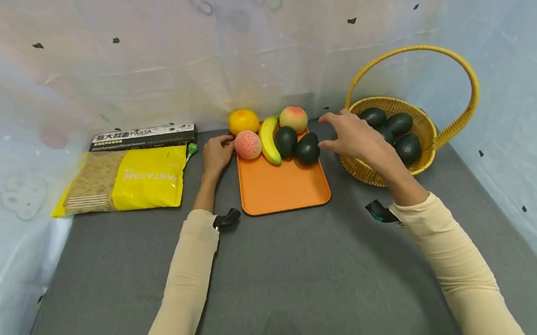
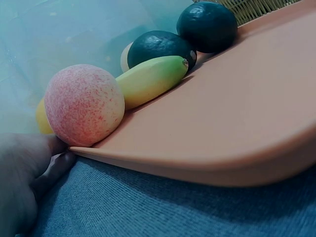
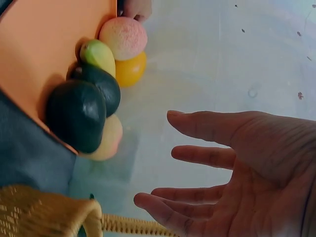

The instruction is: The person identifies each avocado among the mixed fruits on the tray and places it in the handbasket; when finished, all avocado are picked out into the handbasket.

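My left hand [image 1: 218, 153] pinches the left rim of an orange tray [image 1: 284, 190], right beside a speckled pink peach [image 1: 248, 145]. In the left wrist view, its fingertips [image 2: 61, 148] meet the tray's edge under that peach. Also on the tray are an orange [image 1: 243, 121], a banana [image 1: 269, 145], a second peach [image 1: 293, 118] and two dark avocados [image 1: 307, 149], grouped toward the back. My right hand [image 1: 353, 135] hovers between the tray and a wicker basket [image 1: 368, 173], its fingers spread and holding nothing. Several dark avocados [image 1: 398, 124] lie in the basket.
A tall looped handle [image 1: 472, 88] arches over the basket. At the left lie a yellow pasta bag [image 1: 151, 179] and a black pasta box [image 1: 143, 138] behind it. Pale plastic sheeting [image 1: 264, 47] stands behind the grey tabletop [image 1: 305, 270].
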The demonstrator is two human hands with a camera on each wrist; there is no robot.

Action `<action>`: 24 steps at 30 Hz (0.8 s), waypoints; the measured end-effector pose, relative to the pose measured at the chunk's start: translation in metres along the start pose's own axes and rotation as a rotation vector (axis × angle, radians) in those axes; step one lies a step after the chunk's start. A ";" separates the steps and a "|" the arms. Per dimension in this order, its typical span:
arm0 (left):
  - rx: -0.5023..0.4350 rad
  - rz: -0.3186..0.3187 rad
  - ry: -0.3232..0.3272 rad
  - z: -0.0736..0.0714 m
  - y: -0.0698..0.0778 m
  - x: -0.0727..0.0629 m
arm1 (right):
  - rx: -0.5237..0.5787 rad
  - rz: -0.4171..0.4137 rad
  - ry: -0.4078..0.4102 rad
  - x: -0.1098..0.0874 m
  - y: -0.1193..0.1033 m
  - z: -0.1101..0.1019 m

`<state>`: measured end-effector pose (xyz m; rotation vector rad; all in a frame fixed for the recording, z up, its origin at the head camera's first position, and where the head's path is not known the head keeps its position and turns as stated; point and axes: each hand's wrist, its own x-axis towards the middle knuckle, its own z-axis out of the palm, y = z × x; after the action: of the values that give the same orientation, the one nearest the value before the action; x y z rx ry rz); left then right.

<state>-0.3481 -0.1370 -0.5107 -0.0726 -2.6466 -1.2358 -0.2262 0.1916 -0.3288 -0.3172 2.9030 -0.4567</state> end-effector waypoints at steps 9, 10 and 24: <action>0.003 0.002 -0.002 -0.001 -0.002 0.000 | 0.021 -0.036 -0.021 0.021 -0.006 0.022; 0.002 0.002 -0.003 -0.001 -0.002 0.000 | 0.022 -0.033 -0.027 0.024 -0.005 0.025; 0.009 0.004 -0.001 -0.001 -0.001 0.001 | 0.012 -0.023 -0.067 0.050 -0.001 0.055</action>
<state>-0.3495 -0.1388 -0.5109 -0.0765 -2.6515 -1.2227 -0.2620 0.1630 -0.3871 -0.3577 2.8332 -0.4583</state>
